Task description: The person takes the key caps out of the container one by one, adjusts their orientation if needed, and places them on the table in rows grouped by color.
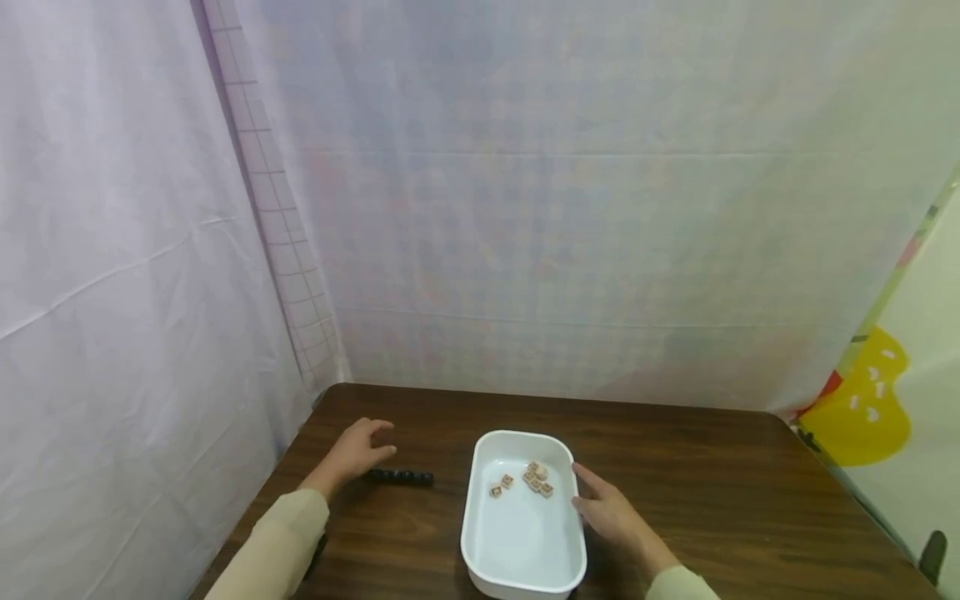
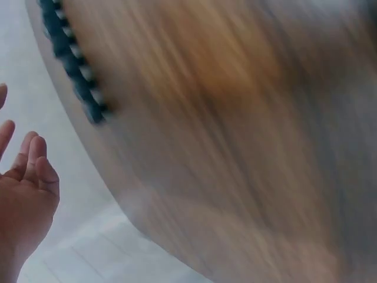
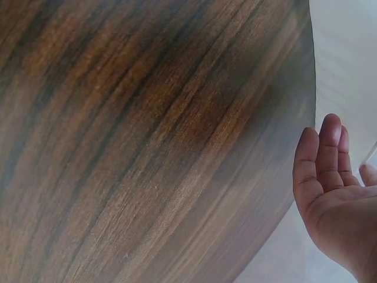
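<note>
A white rectangular tray (image 1: 525, 533) stands on the brown table. Inside its far half lie several small beige cubes (image 1: 534, 478) with dark marks on their faces. My right hand (image 1: 611, 510) is at the tray's right side, its fingers against or very close to the wall; exact contact is hard to tell. In the right wrist view that hand (image 3: 336, 194) has extended, slightly bent fingers. To the left of the tray, my left hand (image 1: 356, 452) hovers with loose fingers and nothing in them. Beside it lies a black, bumpy row of pieces (image 1: 405, 477), blurred in the left wrist view.
A dark object (image 1: 317, 557) shows partly beside the left sleeve. White curtains (image 1: 562, 250) hang behind and to the left of the wood-grain table (image 1: 697, 475). A yellow shape (image 1: 862, 408) is on the right, past the table's edge.
</note>
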`<state>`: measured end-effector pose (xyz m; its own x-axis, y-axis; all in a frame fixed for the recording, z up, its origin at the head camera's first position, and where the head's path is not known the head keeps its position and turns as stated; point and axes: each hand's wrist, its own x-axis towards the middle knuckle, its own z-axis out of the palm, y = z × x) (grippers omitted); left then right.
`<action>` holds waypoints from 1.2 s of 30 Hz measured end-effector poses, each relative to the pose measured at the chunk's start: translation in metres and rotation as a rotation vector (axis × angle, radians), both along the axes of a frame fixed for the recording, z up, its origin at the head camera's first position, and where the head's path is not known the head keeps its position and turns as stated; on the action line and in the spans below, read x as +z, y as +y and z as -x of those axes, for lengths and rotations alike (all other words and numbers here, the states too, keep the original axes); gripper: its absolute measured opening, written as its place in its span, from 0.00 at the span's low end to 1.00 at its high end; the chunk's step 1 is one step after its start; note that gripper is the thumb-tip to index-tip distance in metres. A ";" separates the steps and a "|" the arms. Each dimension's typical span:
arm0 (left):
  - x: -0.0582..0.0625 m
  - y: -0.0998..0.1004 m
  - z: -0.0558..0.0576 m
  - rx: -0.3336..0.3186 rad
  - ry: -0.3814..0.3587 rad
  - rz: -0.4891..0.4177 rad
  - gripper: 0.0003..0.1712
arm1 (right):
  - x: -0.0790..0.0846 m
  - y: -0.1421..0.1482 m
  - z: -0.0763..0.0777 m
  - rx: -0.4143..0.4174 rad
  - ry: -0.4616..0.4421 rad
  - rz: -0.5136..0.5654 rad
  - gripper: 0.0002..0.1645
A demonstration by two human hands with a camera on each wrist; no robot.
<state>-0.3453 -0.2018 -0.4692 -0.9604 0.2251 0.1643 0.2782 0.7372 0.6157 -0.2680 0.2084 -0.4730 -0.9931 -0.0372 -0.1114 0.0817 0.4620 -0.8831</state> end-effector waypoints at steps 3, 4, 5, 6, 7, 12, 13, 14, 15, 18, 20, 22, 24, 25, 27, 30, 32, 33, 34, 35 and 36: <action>0.002 0.019 0.000 -0.049 0.016 -0.029 0.24 | 0.000 0.000 0.001 0.004 0.005 -0.006 0.36; 0.002 0.026 -0.001 -0.074 0.027 -0.036 0.24 | -0.001 0.000 0.001 0.003 0.007 -0.006 0.35; 0.002 0.032 -0.002 -0.103 0.037 -0.044 0.24 | -0.002 0.000 0.001 -0.001 0.017 -0.008 0.35; 0.002 0.039 -0.004 -0.132 0.043 -0.051 0.24 | -0.003 0.001 0.002 -0.005 0.018 -0.008 0.35; 0.003 0.045 -0.007 -0.164 0.049 -0.054 0.25 | -0.003 0.001 0.001 0.001 0.009 -0.007 0.35; 0.003 0.066 -0.024 -0.276 -0.028 -0.026 0.38 | -0.005 0.000 -0.001 0.005 -0.015 0.025 0.36; 0.004 0.069 -0.027 -0.285 -0.062 -0.011 0.42 | -0.005 0.000 -0.001 0.009 -0.020 0.024 0.36; 0.004 0.072 -0.030 -0.294 -0.098 0.010 0.46 | -0.005 0.000 -0.001 0.003 -0.013 0.027 0.35; 0.005 0.075 -0.033 -0.301 -0.133 0.032 0.50 | -0.004 0.000 -0.001 0.005 -0.016 0.019 0.35; 0.007 0.084 -0.040 -0.340 -0.202 0.105 0.59 | -0.003 0.001 -0.001 0.003 -0.005 -0.006 0.35; 0.009 0.091 -0.043 -0.372 -0.214 0.160 0.63 | -0.002 0.002 -0.001 -0.004 0.008 -0.016 0.35; 0.011 0.096 -0.046 -0.405 -0.208 0.214 0.64 | -0.002 0.003 -0.001 -0.009 0.017 -0.021 0.35; 0.012 0.099 -0.048 -0.419 -0.204 0.262 0.65 | -0.003 0.002 -0.001 -0.010 0.024 -0.019 0.35; 0.013 0.100 -0.049 -0.421 -0.201 0.285 0.65 | -0.003 0.002 0.000 -0.008 0.027 -0.015 0.35; 0.014 0.101 -0.052 -0.411 -0.201 0.313 0.65 | -0.002 0.001 0.001 -0.007 0.027 -0.014 0.35; 0.017 0.106 -0.054 -0.395 -0.197 0.346 0.67 | -0.001 0.003 0.001 -0.002 0.035 -0.030 0.35; 0.018 0.108 -0.055 -0.389 -0.196 0.365 0.68 | -0.001 0.003 0.002 0.002 0.034 -0.048 0.35; 0.019 0.109 -0.056 -0.387 -0.191 0.379 0.69 | 0.000 0.003 0.003 0.010 0.035 -0.057 0.35; 0.020 0.110 -0.057 -0.385 -0.185 0.396 0.70 | 0.000 0.004 0.003 0.017 0.033 -0.070 0.35; 0.020 0.111 -0.058 -0.382 -0.182 0.415 0.70 | 0.001 0.004 0.004 0.023 0.032 -0.089 0.35; 0.021 0.112 -0.059 -0.378 -0.180 0.431 0.70 | 0.003 0.005 0.005 0.028 0.029 -0.106 0.35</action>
<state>-0.2864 -0.0901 -0.4479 -0.8051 0.5667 -0.1749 0.4889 0.8011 0.3452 -0.2727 0.2130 -0.4701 -0.9947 -0.0540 -0.0879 0.0432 0.5551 -0.8307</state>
